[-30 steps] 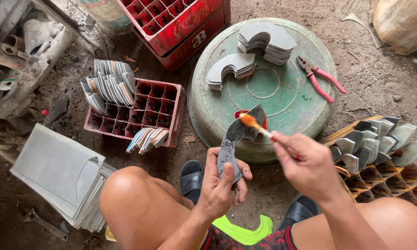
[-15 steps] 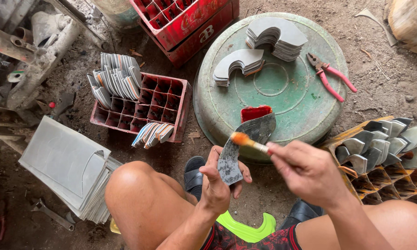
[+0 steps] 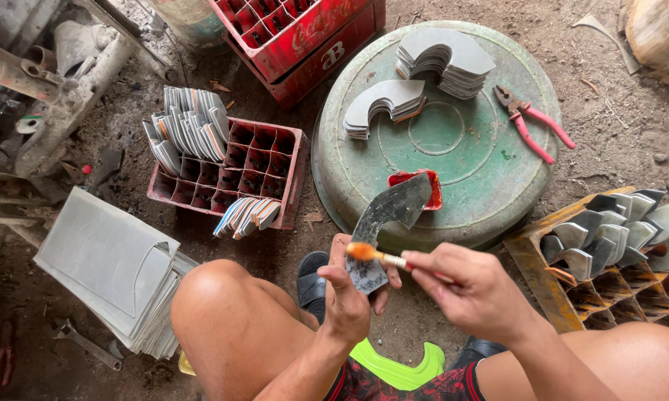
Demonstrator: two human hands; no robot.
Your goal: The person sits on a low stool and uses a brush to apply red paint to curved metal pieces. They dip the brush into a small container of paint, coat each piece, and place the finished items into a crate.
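Observation:
My left hand grips the lower end of a curved grey metal blade, which rises toward the green tub. My right hand pinches a small brush with an orange-tipped head; the tip touches the blade's lower part just above my left thumb. A small red dish sits on the upturned green tub, partly hidden behind the blade. Two stacks of cut curved metal pieces lie on the tub's top, with pink-handled pliers beside them.
A red crate at left holds several painted blades. A bigger red crate stands behind it. An orange-brown crate at right holds several grey blades. Flat metal sheets are piled by my left knee. A lime-green curved piece lies between my legs.
The brush tip has travelled down the blade, from near its upper curve to its lower part by my left thumb. The blade stays in my left hand.

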